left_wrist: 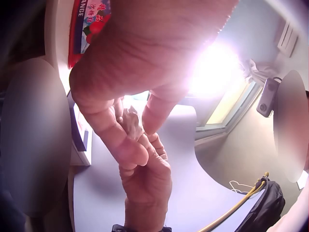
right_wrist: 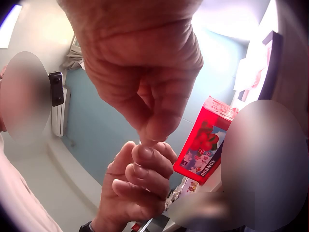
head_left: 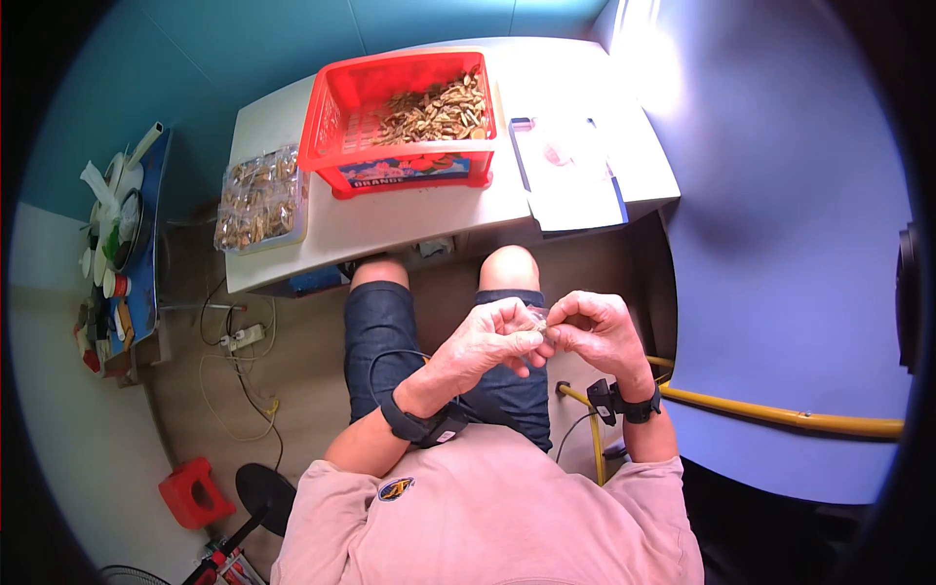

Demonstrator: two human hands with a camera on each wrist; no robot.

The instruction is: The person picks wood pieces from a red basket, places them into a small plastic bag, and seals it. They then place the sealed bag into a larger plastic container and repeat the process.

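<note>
Over the lap, the left hand (head_left: 487, 341) and right hand (head_left: 603, 336) meet at a small clear plastic bag (left_wrist: 131, 118). The left hand holds the bag between thumb and fingers. From the other side, the right thumb and forefinger pinch its edge, their tips close together in the right wrist view. Fingers cover most of the bag, and what is inside it is hidden. On the white table (head_left: 419, 216) in front stands a red plastic basket (head_left: 327, 127) with brown dried slices (head_left: 439, 109) heaped at its right side.
A tray of small filled clear bags (head_left: 261, 200) stands left of the basket. To the right lies a shallow blue-edged box (head_left: 575, 180). A yellow rail (head_left: 780, 414) runs along the right. Cables and a power strip (head_left: 242, 337) lie on the floor near a red stool (head_left: 195, 492).
</note>
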